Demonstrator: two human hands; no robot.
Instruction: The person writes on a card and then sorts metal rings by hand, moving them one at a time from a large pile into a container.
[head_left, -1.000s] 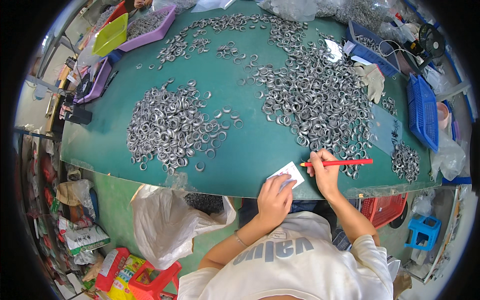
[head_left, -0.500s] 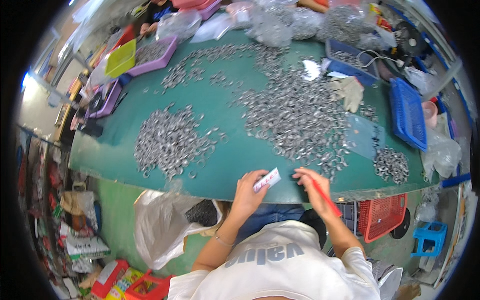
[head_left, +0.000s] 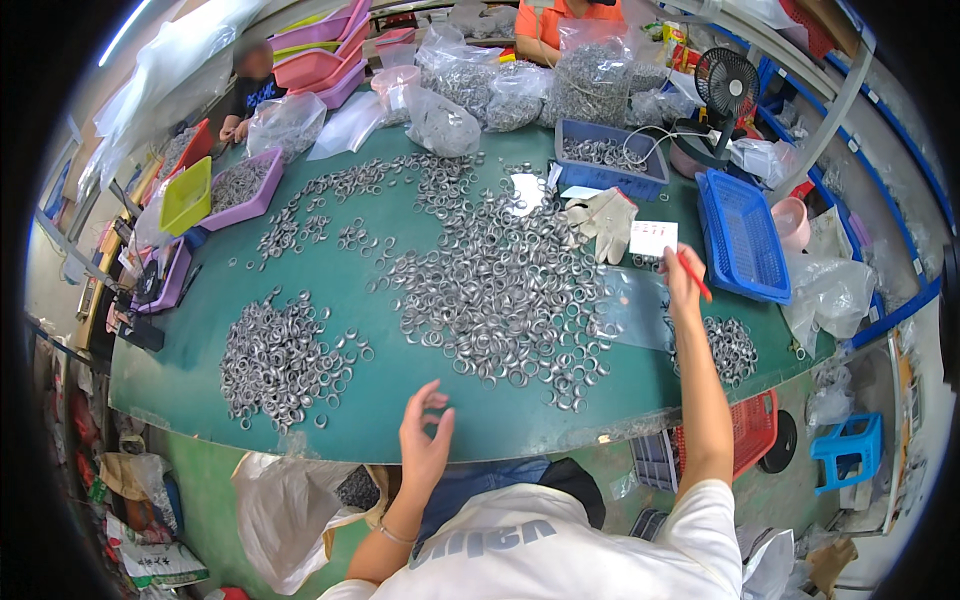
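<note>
My right hand (head_left: 683, 278) reaches out over the right part of the table and holds a small white card (head_left: 653, 239) with red handwriting. A red pen (head_left: 698, 281) is also in that hand, sticking out to the right. Beside the card lie pale work gloves (head_left: 607, 222). My left hand (head_left: 426, 436) hovers above the near table edge, fingers apart, with nothing in it. A large heap of grey metal rings (head_left: 500, 290) spreads across the middle. Another heap of rings (head_left: 280, 360) lies to the left, and a smaller pile (head_left: 728, 350) is under my right forearm.
Blue baskets (head_left: 745, 240) stand at the right, near a black fan (head_left: 725, 85). A blue bin (head_left: 612, 160) and bags of rings (head_left: 590, 85) line the far side. Purple and green trays (head_left: 245, 190) sit far left. Two other people are beyond the table.
The white card has passed from my left hand to my right, which has moved far forward and right with the pen. My left hand is now empty. The view has shifted.
</note>
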